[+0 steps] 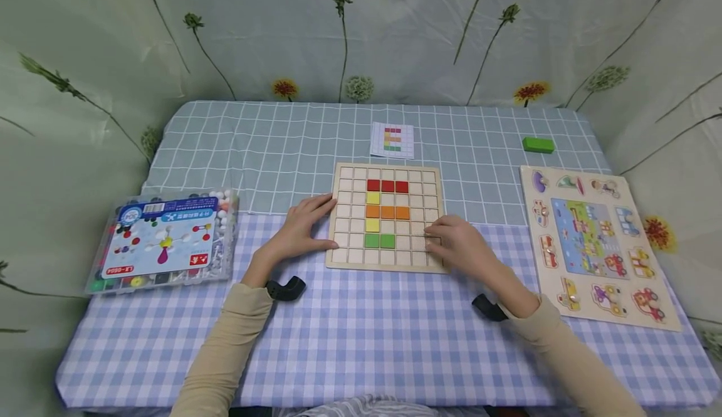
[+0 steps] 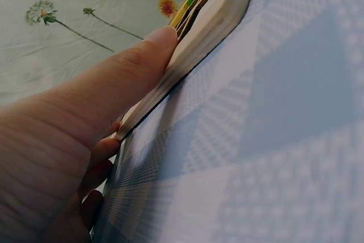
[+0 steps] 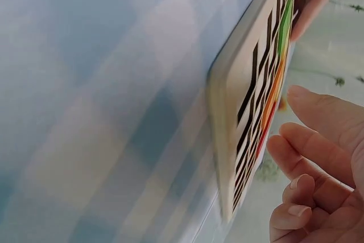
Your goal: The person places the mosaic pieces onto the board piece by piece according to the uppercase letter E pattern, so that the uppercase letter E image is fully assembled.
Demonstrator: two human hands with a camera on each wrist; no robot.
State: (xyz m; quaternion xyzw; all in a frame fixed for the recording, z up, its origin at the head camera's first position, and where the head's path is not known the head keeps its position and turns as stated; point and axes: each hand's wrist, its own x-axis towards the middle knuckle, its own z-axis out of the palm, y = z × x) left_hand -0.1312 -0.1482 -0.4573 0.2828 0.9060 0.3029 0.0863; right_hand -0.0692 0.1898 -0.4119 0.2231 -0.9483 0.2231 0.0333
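A wooden grid board [image 1: 386, 263] lies on the table with coloured square tiles in its cells. Three red tiles [image 1: 387, 186] form the top row, a yellow tile [image 1: 373, 198] sits below, then three orange tiles [image 1: 388, 212], another yellow tile [image 1: 372, 225] and two green tiles [image 1: 380, 241]. My left hand [image 1: 297, 230] rests at the board's left edge, thumb and fingers spread apart along it. Over the board's right edge hovers my right hand [image 1: 459, 243]; in the right wrist view its thumb and index finger are apart, nothing between them, the outer fingers loosely bent.
Behind the board lies a card [image 1: 406, 151] printed with an E-shaped coloured pattern. A green block [image 1: 538, 145] lies at the back right, above a wooden picture puzzle [image 1: 537, 272]. On the left stands a clear plastic box [image 1: 224, 251] of molecular model parts.
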